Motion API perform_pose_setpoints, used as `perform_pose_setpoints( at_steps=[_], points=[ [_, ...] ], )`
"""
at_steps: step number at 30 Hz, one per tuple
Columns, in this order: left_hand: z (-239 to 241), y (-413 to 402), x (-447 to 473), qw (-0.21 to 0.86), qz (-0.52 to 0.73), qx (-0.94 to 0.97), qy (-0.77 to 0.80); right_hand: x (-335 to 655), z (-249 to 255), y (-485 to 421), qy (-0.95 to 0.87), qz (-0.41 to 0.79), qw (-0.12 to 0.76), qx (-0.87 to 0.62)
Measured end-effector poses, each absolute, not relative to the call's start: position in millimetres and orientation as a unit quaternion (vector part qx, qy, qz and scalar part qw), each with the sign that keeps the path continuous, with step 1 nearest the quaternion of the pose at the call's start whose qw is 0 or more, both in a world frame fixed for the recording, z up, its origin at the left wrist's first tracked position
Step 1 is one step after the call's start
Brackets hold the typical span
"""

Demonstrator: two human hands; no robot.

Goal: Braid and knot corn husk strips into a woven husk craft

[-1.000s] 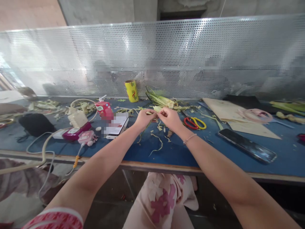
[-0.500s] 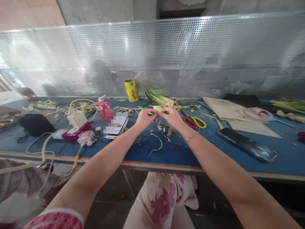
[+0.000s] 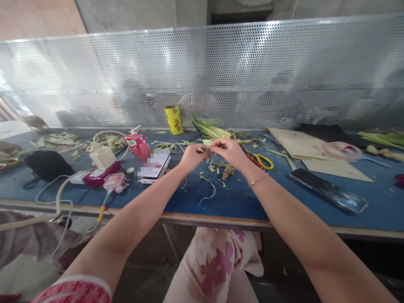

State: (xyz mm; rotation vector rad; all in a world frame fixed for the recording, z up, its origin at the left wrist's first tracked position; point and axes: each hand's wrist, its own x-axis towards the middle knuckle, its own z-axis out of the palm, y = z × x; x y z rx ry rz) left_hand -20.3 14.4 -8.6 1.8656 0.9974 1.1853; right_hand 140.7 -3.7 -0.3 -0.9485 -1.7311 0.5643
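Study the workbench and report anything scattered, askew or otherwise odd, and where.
Leaf scraps lie scattered over the blue table beneath the left hand and right hand, which pinch a leaf piece. A phone lies askew near the front edge; a cable droops over that edge.

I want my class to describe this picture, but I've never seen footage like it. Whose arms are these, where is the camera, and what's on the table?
There is no machine here: a camera worn on a person's head looks forward and down, so the two bare arms are the wearer's own. The left hand and right hand meet over a blue table, and their fingers pinch a small bit of plant between them. Around them lie leaf scraps, a pile of green leaves, scissors, a dark phone, a yellow can and a red carton. A perforated metal screen stands behind.
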Motion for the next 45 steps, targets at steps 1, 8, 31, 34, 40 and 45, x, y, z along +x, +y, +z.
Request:
perform_pose_setpoints(
  at_steps=[1, 8, 31, 34, 40, 45],
  points=[
    [-8, 14, -20, 0.352, 0.457, 0.723, 0.381, 141, 0, -4, -0.722, 0.228, 0.523, -0.391],
    [-4, 5, -15, 0.421, 0.468, 0.692, 0.353, 138, 1, -8, -0.724, 0.191, 0.555, -0.364],
    [1, 4, -17, 0.543, 0.506, 0.592, 0.313, 156, 2, -5, -0.797, 0.246, 0.434, -0.34],
    [0, 5, -18, 0.536, 0.507, 0.606, 0.298, 157, 4, -7, -0.798, 0.252, 0.437, -0.331],
    [1, 3, -18, 0.511, 0.509, 0.632, 0.282, 155, 3, -6, -0.792, 0.208, 0.447, -0.361],
    [4, 0, -18, 0.483, 0.504, 0.66, 0.277, 156, 2, -8, -0.801, 0.174, 0.438, -0.37]
  ],
)
